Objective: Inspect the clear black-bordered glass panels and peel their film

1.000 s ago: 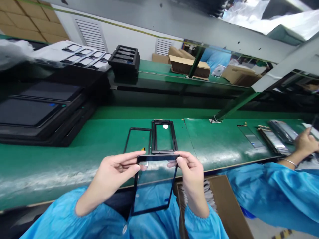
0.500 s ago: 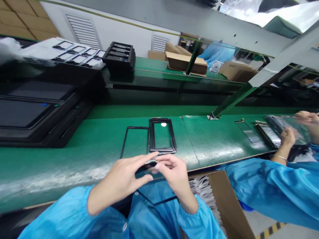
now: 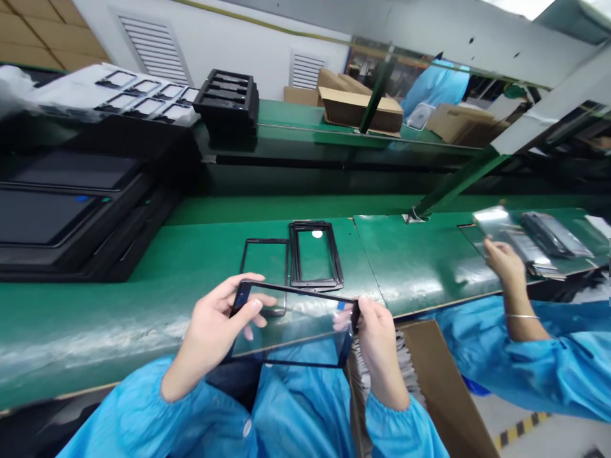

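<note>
Between my two hands is a clear glass panel (image 3: 296, 321) with a black border, tilted, its long side running left to right. My left hand (image 3: 222, 321) grips its left end, the thumb over the glass. At the other end my right hand (image 3: 377, 334) pinches the black edge, beside a small blue tab (image 3: 341, 306). Just beyond the panel, a single thin black frame (image 3: 264, 241) lies on the green bench, partly covered by my left hand and the panel. Beside it is a small stack of black frames (image 3: 340, 267) with a round white spot showing inside.
Black trays holding dark panels (image 3: 42, 216) are piled at the left. A cardboard box (image 3: 432, 375) stands below the bench edge at right. Farther right, a co-worker's hand (image 3: 508, 267) holds a clear panel near stacked panels (image 3: 556, 235). A slanted post (image 3: 458, 181) rises from the bench.
The panel was seen almost edge-on between my hands; now it is turned to show its face. My right hand has moved right to its end. The co-worker's hand has moved left.
</note>
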A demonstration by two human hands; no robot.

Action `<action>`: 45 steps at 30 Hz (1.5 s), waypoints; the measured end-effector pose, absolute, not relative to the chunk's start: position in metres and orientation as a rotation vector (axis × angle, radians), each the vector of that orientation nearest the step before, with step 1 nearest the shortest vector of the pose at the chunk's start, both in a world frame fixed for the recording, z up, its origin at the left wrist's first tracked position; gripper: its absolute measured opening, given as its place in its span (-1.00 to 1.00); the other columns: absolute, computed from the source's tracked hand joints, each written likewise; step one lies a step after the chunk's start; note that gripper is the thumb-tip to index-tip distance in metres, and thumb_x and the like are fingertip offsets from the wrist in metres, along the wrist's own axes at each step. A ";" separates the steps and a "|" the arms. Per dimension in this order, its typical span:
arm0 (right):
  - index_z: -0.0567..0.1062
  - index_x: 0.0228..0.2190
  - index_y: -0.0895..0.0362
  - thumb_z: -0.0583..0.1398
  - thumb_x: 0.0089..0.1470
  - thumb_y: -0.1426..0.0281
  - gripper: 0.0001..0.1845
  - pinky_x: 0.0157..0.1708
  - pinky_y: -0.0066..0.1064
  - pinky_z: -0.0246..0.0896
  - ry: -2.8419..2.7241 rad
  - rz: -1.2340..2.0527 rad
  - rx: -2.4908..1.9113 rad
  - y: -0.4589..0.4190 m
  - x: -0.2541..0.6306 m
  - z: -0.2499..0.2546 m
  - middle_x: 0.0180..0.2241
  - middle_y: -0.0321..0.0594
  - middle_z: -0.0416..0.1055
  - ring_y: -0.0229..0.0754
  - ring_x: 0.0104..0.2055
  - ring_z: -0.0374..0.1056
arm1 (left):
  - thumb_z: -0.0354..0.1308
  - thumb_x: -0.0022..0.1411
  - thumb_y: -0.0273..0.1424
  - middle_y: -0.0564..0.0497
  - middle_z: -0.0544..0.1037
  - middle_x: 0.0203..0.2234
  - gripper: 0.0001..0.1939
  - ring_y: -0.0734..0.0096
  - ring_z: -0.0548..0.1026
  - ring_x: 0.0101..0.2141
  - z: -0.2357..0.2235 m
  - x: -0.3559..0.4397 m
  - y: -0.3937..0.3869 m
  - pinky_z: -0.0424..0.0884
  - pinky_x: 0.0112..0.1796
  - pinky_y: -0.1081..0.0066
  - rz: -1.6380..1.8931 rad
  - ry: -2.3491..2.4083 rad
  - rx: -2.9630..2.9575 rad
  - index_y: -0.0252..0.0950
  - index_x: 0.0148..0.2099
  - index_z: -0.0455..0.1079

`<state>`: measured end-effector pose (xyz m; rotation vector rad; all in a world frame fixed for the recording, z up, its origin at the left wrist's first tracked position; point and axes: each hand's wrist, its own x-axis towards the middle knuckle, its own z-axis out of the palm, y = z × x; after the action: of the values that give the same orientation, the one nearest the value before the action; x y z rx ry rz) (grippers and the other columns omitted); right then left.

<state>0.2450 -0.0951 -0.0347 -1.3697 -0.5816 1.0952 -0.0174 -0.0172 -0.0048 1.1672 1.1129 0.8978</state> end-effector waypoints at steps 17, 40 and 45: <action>0.68 -0.13 0.12 0.32 0.29 0.06 -0.61 -0.48 -0.37 0.55 -0.722 0.939 -1.299 -0.105 0.233 -0.022 -0.47 -0.17 0.68 -0.08 -0.53 0.62 | 0.38 0.31 -0.13 -0.14 0.74 -0.28 -0.51 0.23 0.64 -0.53 -0.007 -0.021 -0.028 0.54 -0.61 0.37 0.934 1.185 1.175 -0.28 0.13 0.38; 0.68 0.11 0.04 0.33 0.28 -0.02 -0.46 -0.17 -0.20 0.63 -0.848 1.280 -1.214 -0.103 0.221 -0.014 -0.22 -0.08 0.73 0.04 -0.24 0.69 | 0.05 0.58 -0.24 -0.04 0.77 -0.14 -0.60 0.20 0.73 -0.28 0.017 0.013 -0.019 0.60 -0.24 0.33 0.525 0.823 1.817 -0.12 0.31 0.56; 0.77 -0.16 0.13 0.28 0.29 -0.05 -0.48 -0.30 -0.22 0.61 -0.744 1.139 -1.292 -0.095 0.229 -0.024 -0.38 -0.05 0.71 0.04 -0.39 0.67 | 0.17 0.52 -0.09 -0.26 0.73 -0.03 -0.46 0.11 0.75 -0.18 0.006 0.009 -0.028 0.68 -0.27 0.34 0.588 0.877 1.200 -0.31 0.36 0.47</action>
<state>0.2291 -0.0951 -0.0242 -1.2919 -0.7436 1.1388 0.0093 -0.0280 0.0057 1.2000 0.8766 0.5881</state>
